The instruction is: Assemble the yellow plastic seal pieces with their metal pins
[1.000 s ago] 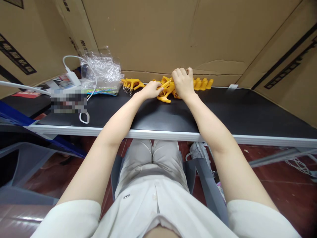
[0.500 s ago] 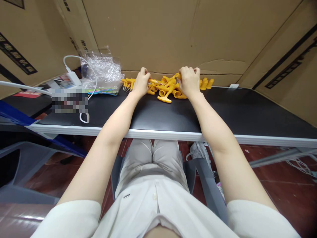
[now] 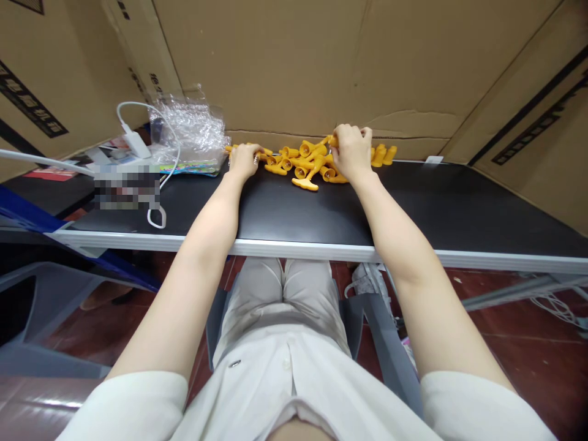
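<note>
On the black tabletop lies a pile of yellow plastic corkscrew parts point(image 3: 315, 164), with T-shaped handles and hollow, cup-like bodies. My left hand point(image 3: 243, 162) is at the pile's left end, fingers curled down over a corkscrew point(image 3: 256, 160) whose metal spiral shows beside them; the hand covers most of the pieces there. At the right side of the pile, my right hand point(image 3: 351, 149) is closed around a yellow corkscrew piece point(image 3: 334, 141), partly hidden by the fingers. Just right of that hand, several yellow bodies point(image 3: 384, 155) stand upright in a group.
Clear plastic bags point(image 3: 188, 131) lie on colourful packets at the left. Near them are a white cable with its adapter point(image 3: 136, 144) and a blurred-out item point(image 3: 126, 187). Cardboard walls point(image 3: 294, 67) close off the back and sides. A metal edge point(image 3: 303, 249) runs along the table front.
My left hand has moved left, from the pile's middle-left to its left end, and lowered over the pieces there. My right hand has stayed almost still.
</note>
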Tool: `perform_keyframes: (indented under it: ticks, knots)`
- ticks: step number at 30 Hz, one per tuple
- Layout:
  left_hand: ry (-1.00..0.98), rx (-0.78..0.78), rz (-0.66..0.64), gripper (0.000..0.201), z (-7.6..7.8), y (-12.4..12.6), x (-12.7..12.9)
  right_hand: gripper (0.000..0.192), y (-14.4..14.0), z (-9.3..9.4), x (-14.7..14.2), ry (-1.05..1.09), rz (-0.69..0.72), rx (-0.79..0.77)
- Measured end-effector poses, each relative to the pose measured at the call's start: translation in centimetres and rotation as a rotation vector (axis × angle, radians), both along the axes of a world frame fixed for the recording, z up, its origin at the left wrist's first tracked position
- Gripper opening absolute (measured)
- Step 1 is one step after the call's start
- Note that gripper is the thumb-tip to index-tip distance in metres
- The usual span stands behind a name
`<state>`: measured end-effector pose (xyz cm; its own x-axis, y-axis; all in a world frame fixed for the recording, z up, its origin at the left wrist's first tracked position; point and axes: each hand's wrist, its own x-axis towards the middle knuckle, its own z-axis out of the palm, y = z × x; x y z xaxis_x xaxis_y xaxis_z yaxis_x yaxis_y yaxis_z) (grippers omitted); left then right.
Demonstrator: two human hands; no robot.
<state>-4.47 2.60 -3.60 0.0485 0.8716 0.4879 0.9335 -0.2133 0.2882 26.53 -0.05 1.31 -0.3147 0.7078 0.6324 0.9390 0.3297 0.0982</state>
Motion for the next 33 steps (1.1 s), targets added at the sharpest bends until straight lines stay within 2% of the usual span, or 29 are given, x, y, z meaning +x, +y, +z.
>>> perform_keyframes:
  ticks: [4,11,16,19,22,25,29,33]
  knots:
    - [-0.019,-0.047,0.069,0.049,-0.4,-0.1,-0.1,0.037,-0.1,0.0,0.0,0.044,0.021,-0.008]
    - [-0.083,-0.103,-0.021,0.067,-1.5,1.4,-0.8,0.039,-0.2,0.1,0.2,0.097,0.042,-0.003]
    - [-0.206,-0.058,0.009,0.054,-2.3,2.7,-1.2,0.035,-0.1,0.8,1.1,0.132,-0.054,-0.021]
    - [-0.173,-0.113,0.005,0.057,-3.1,3.4,-1.8,0.035,0.6,1.0,2.8,0.210,-0.120,-0.008]
    - [-0.237,-0.141,-0.005,0.063,-4.0,4.4,-2.6,0.037,1.8,0.8,5.4,0.313,-0.201,-0.015]
    - [-0.276,-0.132,-0.025,0.066,-4.5,5.0,-3.1,0.030,3.3,0.1,8.1,0.441,-0.290,-0.015]
    - [-0.230,-0.112,-0.034,0.069,-3.9,4.3,-2.8,0.021,4.2,-1.3,10.8,0.620,-0.414,-0.067]
    - [-0.148,-0.083,-0.038,0.067,-3.1,3.2,-2.4,0.034,3.2,-2.0,11.4,0.701,-0.469,-0.223]
